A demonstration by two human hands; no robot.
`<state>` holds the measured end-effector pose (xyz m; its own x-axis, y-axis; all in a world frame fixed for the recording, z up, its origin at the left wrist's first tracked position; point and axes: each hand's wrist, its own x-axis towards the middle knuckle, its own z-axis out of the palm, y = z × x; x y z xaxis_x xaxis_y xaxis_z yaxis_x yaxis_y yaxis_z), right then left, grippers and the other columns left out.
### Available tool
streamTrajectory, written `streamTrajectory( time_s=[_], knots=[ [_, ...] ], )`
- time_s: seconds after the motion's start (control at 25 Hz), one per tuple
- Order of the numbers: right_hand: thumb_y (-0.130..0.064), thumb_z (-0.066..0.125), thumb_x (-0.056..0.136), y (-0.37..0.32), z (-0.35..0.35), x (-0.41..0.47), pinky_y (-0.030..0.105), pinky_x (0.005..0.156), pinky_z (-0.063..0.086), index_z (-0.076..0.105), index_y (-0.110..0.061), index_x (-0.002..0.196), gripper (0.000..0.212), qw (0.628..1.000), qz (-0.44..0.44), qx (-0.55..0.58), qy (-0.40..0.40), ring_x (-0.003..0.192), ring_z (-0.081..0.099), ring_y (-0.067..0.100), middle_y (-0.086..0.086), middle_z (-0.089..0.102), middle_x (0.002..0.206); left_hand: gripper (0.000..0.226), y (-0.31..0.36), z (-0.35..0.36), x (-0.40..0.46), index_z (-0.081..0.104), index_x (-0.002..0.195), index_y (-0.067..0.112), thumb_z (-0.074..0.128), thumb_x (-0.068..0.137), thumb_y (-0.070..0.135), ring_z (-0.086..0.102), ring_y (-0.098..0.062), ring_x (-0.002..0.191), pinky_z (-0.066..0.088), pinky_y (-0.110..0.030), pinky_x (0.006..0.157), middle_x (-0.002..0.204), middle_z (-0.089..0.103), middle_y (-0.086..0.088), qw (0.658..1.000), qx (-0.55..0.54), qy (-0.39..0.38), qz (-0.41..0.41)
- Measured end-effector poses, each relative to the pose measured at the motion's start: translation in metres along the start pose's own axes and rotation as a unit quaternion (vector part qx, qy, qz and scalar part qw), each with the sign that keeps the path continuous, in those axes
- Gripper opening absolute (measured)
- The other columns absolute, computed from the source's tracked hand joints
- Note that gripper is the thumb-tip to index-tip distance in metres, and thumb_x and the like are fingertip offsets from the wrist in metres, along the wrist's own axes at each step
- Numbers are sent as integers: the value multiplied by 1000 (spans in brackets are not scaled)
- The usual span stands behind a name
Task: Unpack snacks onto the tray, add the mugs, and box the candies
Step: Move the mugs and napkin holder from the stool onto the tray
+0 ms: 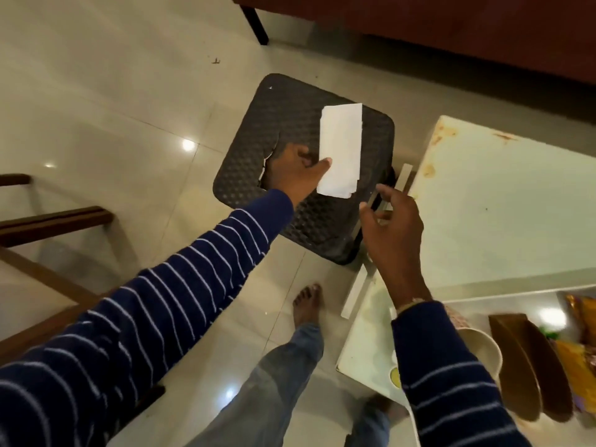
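White folded paper [340,150] is pinched by the left hand [295,171] over a black woven-plastic stool [258,175] at twelve o'clock. At three o'clock, the right hand [392,217] hovers with fingers spread, holding nothing. At five o'clock, a cream mug [480,350] and orange snack packets [577,366] sit on the pale glass table [503,201]

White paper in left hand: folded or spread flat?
Folded: the paper shows layered, offset edges at its lower end. Left hand pinches it.

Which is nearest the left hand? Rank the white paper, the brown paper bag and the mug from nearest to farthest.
From the left hand:
1. white paper, pinched in that hand, over the black stool.
2. mug, lower right on the table.
3. brown paper bag, just right of the mug.
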<state>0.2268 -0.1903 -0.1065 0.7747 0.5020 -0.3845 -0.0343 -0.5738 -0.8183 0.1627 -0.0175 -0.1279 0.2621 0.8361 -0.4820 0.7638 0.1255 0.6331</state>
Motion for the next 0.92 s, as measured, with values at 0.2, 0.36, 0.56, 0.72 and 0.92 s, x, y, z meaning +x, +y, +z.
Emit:
streamTrajectory(
  time_s=[0.2,0.36,0.56,0.72,0.92],
  knots=[
    [-37,58,97,-8,38,35,40,105,48,39,-19,148,57,994,24,-75,-75,127,51,23,7,40,143,40,0,18,8,63,112,11,80,82,30,63,-10,78,51,-19,66,97,69,0,1000,-5,-17,17],
    [-50,37,102,-15,42,42,33,100,50,39,-21,146,53,996,82,-8,-23,124,52,18,3,47,140,23,-5,7,10,66,111,6,72,90,14,69,-24,100,62,-39,80,112,72,-10,964,-201,-157,-78],
    [-51,49,98,-31,12,35,33,88,57,58,-28,128,39,963,174,206,-29,110,62,16,-4,63,126,38,-10,-6,-5,53,135,4,59,98,9,56,-30,127,52,-46,101,137,59,-15,854,-355,-349,-150],
    [-30,63,95,-33,-17,15,10,77,54,71,-17,117,26,998,25,47,17,99,67,11,-3,71,113,40,6,3,-38,48,140,3,52,101,14,59,-29,121,51,-41,102,140,56,-20,845,-346,-391,-112],
    [-26,60,95,-22,-62,-19,0,75,43,71,-11,115,27,991,-87,-88,51,90,62,9,3,73,109,44,42,22,-94,61,125,20,52,94,50,65,-27,111,49,-48,103,120,69,-12,827,-387,-392,-109]
  ],
)
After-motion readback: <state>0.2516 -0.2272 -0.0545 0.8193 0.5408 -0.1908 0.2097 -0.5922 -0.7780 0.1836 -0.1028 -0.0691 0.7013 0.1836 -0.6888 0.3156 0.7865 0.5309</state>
